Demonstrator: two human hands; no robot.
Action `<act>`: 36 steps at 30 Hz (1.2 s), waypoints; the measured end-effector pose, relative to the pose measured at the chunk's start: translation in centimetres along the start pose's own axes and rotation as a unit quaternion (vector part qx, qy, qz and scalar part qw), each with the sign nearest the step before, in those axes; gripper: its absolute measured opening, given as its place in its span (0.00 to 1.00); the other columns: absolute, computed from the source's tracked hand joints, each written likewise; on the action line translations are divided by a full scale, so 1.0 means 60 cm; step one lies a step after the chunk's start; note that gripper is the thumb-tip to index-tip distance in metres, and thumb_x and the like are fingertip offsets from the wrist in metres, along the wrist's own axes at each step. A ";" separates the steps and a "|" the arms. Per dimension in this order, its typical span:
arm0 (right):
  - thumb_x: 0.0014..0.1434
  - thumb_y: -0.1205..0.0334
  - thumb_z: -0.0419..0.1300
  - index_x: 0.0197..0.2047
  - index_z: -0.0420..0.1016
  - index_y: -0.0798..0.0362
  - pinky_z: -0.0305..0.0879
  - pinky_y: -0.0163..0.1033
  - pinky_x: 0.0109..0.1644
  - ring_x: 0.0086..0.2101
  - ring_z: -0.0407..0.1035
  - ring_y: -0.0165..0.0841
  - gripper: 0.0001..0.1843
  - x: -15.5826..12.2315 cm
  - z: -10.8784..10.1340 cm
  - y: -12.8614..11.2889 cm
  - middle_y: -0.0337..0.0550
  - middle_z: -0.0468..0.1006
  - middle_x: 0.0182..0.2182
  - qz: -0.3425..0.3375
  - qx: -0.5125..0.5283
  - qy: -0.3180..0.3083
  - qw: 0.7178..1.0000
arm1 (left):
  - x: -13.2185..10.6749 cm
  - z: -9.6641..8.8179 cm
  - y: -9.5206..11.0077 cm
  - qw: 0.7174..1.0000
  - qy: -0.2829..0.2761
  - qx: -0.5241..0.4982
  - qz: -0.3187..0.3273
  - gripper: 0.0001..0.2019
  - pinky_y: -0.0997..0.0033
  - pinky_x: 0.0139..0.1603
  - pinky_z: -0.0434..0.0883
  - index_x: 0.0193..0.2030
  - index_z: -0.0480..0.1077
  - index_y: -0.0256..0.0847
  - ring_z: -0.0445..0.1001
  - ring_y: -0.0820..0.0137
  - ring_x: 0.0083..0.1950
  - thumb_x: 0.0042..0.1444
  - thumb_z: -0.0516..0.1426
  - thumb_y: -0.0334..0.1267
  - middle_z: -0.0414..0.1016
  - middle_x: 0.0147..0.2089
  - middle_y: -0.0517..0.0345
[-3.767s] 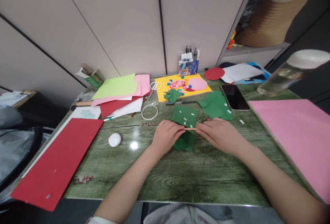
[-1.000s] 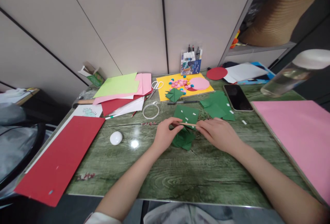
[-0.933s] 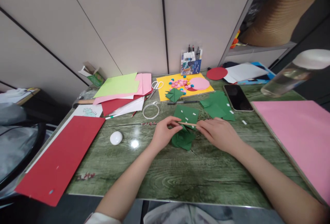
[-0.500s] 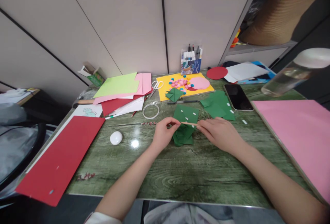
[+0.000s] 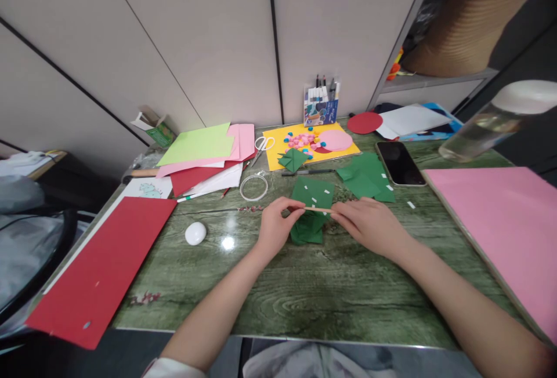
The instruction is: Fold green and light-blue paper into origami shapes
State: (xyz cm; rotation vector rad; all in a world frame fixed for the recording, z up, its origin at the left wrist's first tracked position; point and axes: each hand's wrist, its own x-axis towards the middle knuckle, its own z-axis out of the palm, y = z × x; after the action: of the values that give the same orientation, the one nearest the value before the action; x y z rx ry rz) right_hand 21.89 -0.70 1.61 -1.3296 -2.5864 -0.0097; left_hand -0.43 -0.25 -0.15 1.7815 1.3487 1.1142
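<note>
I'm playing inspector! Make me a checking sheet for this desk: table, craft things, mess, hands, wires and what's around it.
Surface: glossy green wood-patterned table, crowded toward the back.
Craft things: thin tan stick-like piece; square green paper with small white strips; crumpled-looking green paper partly behind the left hand.
Clutter: white-handled scissors, black rectangular phone, glossy white rounded object.
Hands: left hand and right hand pinch opposite ends of the tan piece.
Cables: on the table, nothing seen.
Surroundings: pale grey panels behind; tan ridged basket on a shelf, right.
</note>
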 end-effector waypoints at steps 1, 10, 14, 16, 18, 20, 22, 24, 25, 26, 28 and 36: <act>0.66 0.57 0.45 0.38 0.71 0.51 0.53 0.38 0.36 0.30 0.71 0.33 0.15 0.000 -0.001 0.000 0.38 0.77 0.27 -0.002 -0.003 0.002 1.000 | 0.000 0.000 0.000 1.000 -0.001 0.001 0.000 0.03 0.70 0.42 0.68 0.34 0.75 0.41 0.72 0.70 0.36 0.52 0.60 0.33 0.76 0.33 0.58; 0.65 0.59 0.46 0.38 0.71 0.51 0.52 0.38 0.36 0.29 0.69 0.33 0.14 0.001 -0.003 -0.002 0.39 0.76 0.26 -0.029 -0.002 0.003 1.000 | 0.000 0.003 0.009 0.995 -0.028 -0.062 -0.066 0.05 0.69 0.41 0.69 0.34 0.75 0.39 0.73 0.69 0.36 0.50 0.61 0.36 0.78 0.34 0.56; 0.66 0.58 0.46 0.38 0.71 0.50 0.52 0.39 0.36 0.30 0.69 0.33 0.14 0.001 -0.002 -0.005 0.39 0.76 0.26 -0.033 -0.001 -0.002 0.999 | -0.003 0.008 0.011 0.994 -0.029 -0.076 -0.072 0.04 0.69 0.41 0.69 0.33 0.74 0.39 0.73 0.69 0.36 0.49 0.61 0.35 0.77 0.34 0.57; 0.66 0.58 0.46 0.38 0.71 0.51 0.52 0.39 0.36 0.30 0.69 0.33 0.14 0.000 -0.002 -0.006 0.39 0.75 0.26 -0.033 -0.004 -0.004 0.999 | -0.006 0.012 0.011 0.993 -0.021 -0.088 -0.076 0.04 0.70 0.41 0.69 0.33 0.74 0.39 0.73 0.70 0.36 0.50 0.61 0.35 0.77 0.34 0.57; 0.66 0.58 0.45 0.37 0.71 0.51 0.51 0.39 0.36 0.30 0.69 0.33 0.15 0.000 -0.002 -0.007 0.39 0.75 0.26 -0.031 -0.005 -0.001 1.000 | -0.010 0.017 0.011 0.991 -0.012 -0.109 -0.079 0.04 0.71 0.41 0.69 0.34 0.73 0.39 0.72 0.70 0.37 0.50 0.60 0.34 0.76 0.35 0.57; 0.66 0.58 0.46 0.37 0.71 0.51 0.51 0.39 0.36 0.30 0.69 0.33 0.15 0.000 -0.002 -0.007 0.39 0.75 0.26 -0.030 -0.004 0.002 1.000 | -0.012 0.021 0.010 0.989 -0.003 -0.128 -0.079 0.04 0.71 0.40 0.68 0.35 0.71 0.39 0.72 0.71 0.36 0.51 0.60 0.34 0.75 0.34 0.58; 0.66 0.58 0.46 0.37 0.71 0.51 0.51 0.38 0.36 0.30 0.69 0.33 0.14 0.000 -0.001 -0.007 0.39 0.76 0.26 -0.029 -0.004 0.003 1.000 | -0.012 0.023 0.008 0.988 0.004 -0.132 -0.074 0.04 0.72 0.40 0.68 0.34 0.70 0.38 0.71 0.71 0.36 0.51 0.60 0.33 0.74 0.33 0.58; 0.66 0.58 0.46 0.37 0.71 0.51 0.52 0.38 0.36 0.29 0.69 0.32 0.14 0.000 0.000 -0.008 0.39 0.76 0.26 -0.028 -0.004 0.004 1.000 | -0.012 0.024 0.008 0.990 0.006 -0.125 -0.068 0.02 0.72 0.40 0.68 0.31 0.69 0.38 0.71 0.71 0.35 0.51 0.59 0.33 0.73 0.32 0.59; 0.66 0.59 0.46 0.37 0.71 0.51 0.52 0.38 0.36 0.29 0.69 0.32 0.14 0.000 0.000 -0.008 0.40 0.76 0.26 -0.027 -0.002 0.007 1.000 | -0.012 0.024 0.008 0.991 0.006 -0.120 -0.066 0.02 0.72 0.40 0.68 0.31 0.69 0.38 0.71 0.71 0.35 0.51 0.59 0.32 0.73 0.31 0.59; 0.65 0.59 0.46 0.37 0.71 0.51 0.52 0.38 0.36 0.29 0.69 0.33 0.14 0.000 0.001 -0.008 0.40 0.76 0.26 -0.027 0.002 0.010 1.000 | -0.012 0.024 0.009 0.991 0.006 -0.114 -0.063 0.02 0.72 0.40 0.67 0.30 0.70 0.38 0.71 0.71 0.35 0.51 0.59 0.32 0.73 0.31 0.59; 0.65 0.59 0.47 0.38 0.71 0.51 0.52 0.38 0.35 0.29 0.70 0.33 0.13 0.000 0.001 -0.008 0.40 0.77 0.26 -0.026 0.009 0.017 0.999 | -0.012 0.022 0.010 0.994 0.007 -0.096 -0.052 0.01 0.72 0.40 0.67 0.30 0.70 0.39 0.71 0.70 0.36 0.51 0.59 0.32 0.74 0.31 0.59; 0.65 0.59 0.46 0.37 0.71 0.51 0.54 0.38 0.36 0.29 0.70 0.33 0.13 0.000 -0.003 -0.008 0.40 0.77 0.26 -0.017 0.023 0.014 0.999 | -0.016 0.018 0.008 0.999 0.011 -0.001 0.036 0.02 0.67 0.45 0.66 0.33 0.73 0.42 0.72 0.68 0.40 0.55 0.58 0.35 0.75 0.34 0.58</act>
State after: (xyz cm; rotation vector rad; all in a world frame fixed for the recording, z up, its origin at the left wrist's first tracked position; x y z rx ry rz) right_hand 21.54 -0.98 1.84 -1.2612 -2.5697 0.0265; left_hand 0.65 -1.30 -0.42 1.8337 1.3054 1.1752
